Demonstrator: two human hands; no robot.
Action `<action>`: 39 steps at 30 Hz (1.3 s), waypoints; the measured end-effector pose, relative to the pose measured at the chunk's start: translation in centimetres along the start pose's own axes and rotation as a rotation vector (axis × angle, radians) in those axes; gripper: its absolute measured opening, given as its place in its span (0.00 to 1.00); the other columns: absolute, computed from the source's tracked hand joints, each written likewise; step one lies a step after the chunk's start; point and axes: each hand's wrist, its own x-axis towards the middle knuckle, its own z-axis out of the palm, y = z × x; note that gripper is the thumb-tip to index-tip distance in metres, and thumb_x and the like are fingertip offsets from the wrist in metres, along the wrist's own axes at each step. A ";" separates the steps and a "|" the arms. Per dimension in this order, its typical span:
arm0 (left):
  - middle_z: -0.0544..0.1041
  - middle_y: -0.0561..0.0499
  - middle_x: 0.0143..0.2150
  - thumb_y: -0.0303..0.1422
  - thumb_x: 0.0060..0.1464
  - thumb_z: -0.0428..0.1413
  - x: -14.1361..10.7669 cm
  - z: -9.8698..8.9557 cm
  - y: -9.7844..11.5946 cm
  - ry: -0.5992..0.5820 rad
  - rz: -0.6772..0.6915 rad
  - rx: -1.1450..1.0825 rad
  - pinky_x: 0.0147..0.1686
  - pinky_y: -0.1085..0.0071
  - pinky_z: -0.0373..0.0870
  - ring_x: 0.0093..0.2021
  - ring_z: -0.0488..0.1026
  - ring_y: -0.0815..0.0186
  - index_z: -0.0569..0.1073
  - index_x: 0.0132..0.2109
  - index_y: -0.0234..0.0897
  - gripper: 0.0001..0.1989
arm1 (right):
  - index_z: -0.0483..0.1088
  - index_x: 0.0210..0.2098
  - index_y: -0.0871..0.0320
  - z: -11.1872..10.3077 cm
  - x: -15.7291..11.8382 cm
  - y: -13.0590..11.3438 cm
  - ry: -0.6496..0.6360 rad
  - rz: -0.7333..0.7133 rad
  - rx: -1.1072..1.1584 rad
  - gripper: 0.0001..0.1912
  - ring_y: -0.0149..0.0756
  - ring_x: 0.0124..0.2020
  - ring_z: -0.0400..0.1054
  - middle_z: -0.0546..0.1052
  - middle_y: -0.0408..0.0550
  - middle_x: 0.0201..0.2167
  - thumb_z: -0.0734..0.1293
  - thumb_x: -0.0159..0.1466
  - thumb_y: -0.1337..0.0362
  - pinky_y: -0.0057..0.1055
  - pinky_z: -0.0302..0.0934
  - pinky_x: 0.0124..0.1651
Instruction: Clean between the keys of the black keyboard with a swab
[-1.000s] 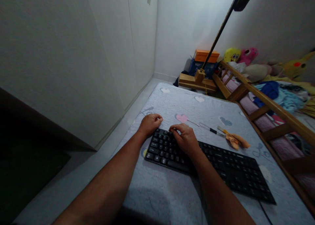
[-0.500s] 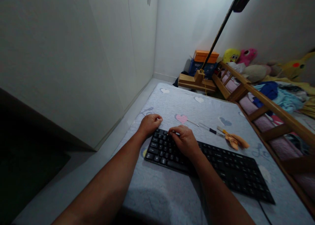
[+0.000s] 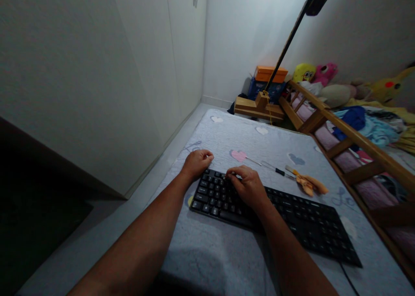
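Observation:
A black keyboard [image 3: 304,222] lies at a slant on the cloth-covered surface [image 3: 227,261]. By its upper left corner rests my left hand [image 3: 198,163], fingers curled together; whatever they may hold is too small to make out. My right hand [image 3: 248,184] is over the upper left keys, with thumb and index finger pinched near the top row. Something tiny may be between those fingertips, but I cannot make it out. Beyond the keyboard lie a thin metal tool with a black grip [image 3: 279,171] and a brush [image 3: 292,170] beside an orange cloth bow [image 3: 304,185].
A pale cabinet [image 3: 145,71] stands along the left. To the right runs a wooden bed rail [image 3: 353,136], with clothes and plush toys behind it. A dark pole [image 3: 288,43] rises from a wooden base [image 3: 256,107] past the far edge, near an orange box [image 3: 270,73].
My right hand has shifted slightly right along the top of the keyboard, still pinched. My left hand has stayed in place.

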 end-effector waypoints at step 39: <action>0.75 0.51 0.24 0.38 0.55 0.52 0.2 0.3 -0.2 -0.014 -0.010 -0.002 0.28 0.72 0.60 0.27 0.69 0.65 0.80 0.38 0.33 0.16 | 0.77 0.34 0.55 0.2 0.3 1.2 0.054 0.017 0.042 0.08 0.39 0.37 0.74 0.82 0.47 0.33 0.65 0.63 0.70 0.35 0.64 0.45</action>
